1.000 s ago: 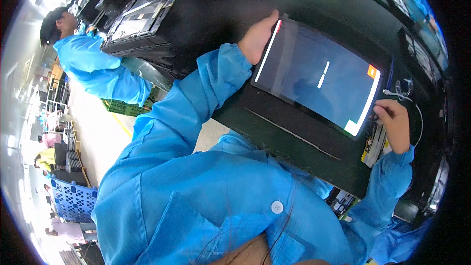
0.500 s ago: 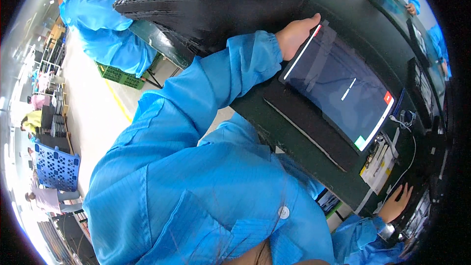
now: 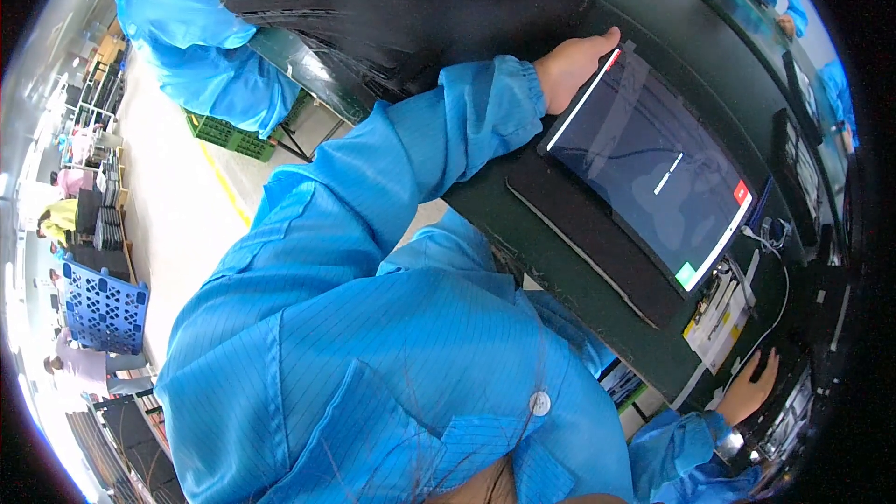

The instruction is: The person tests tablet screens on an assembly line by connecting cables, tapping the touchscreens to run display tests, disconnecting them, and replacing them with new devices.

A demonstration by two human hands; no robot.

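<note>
A lit display panel [image 3: 653,149] with a dark screen, red and green corner patches and a pale strip across its far-left end lies tilted on the dark bench. At its far-left corner, my left hand [image 3: 571,73] grips the edge; the thumb shows and the other fingers are mostly hidden. Far to the lower right, my right hand [image 3: 747,392] has its fingers apart beside dark equipment, with nothing visible in it. Under the panel's near side runs a black foam pad [image 3: 588,247].
A white cable [image 3: 782,294] and a taped circuit board [image 3: 719,317] sit right of the panel. A tall stack of black panels [image 3: 439,23] rises beyond my left arm. A co-worker in blue [image 3: 201,56] sits at far left, near a green crate [image 3: 229,133].
The whole view has shifted slightly. A pale reflection now shows on the screen's lower half, and the strip at its far-left end looks lighter. Both hands keep nearly the same places.
</note>
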